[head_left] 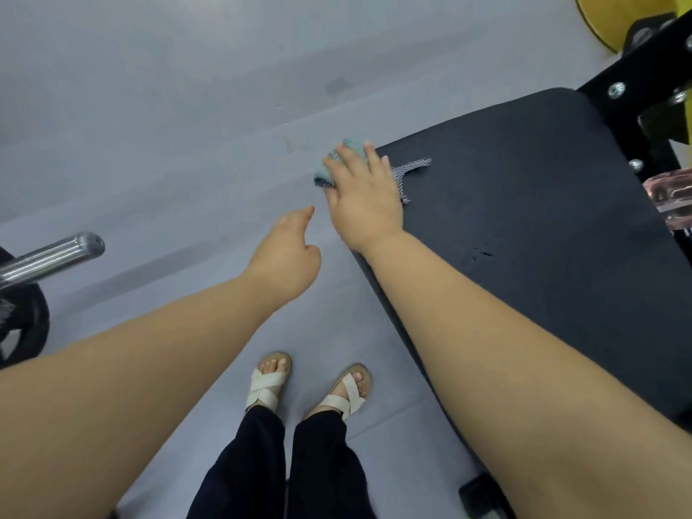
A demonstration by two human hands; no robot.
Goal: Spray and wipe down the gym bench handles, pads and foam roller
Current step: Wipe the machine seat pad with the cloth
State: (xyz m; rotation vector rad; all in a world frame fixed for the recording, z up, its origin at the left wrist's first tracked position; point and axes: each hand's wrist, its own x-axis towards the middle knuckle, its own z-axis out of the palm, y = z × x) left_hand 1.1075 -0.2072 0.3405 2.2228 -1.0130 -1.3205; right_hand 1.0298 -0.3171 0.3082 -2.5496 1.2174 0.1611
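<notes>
1. Your right hand (pixel 365 196), fingers spread flat, presses the cloth (pixel 412 168) onto the far left corner of the bench pad (pixel 524 204).
2. From that hand, the pad's surface lies rightward and back toward you.
3. Your left hand (pixel 286 252), empty with forefinger extended, hovers over the floor (pixel 149 125) beside the pad.

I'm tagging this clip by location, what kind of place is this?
Most likely a gym: the right hand presses a cloth on a black padded bench, and a steel barbell end with a black weight plate sits at left.
</notes>
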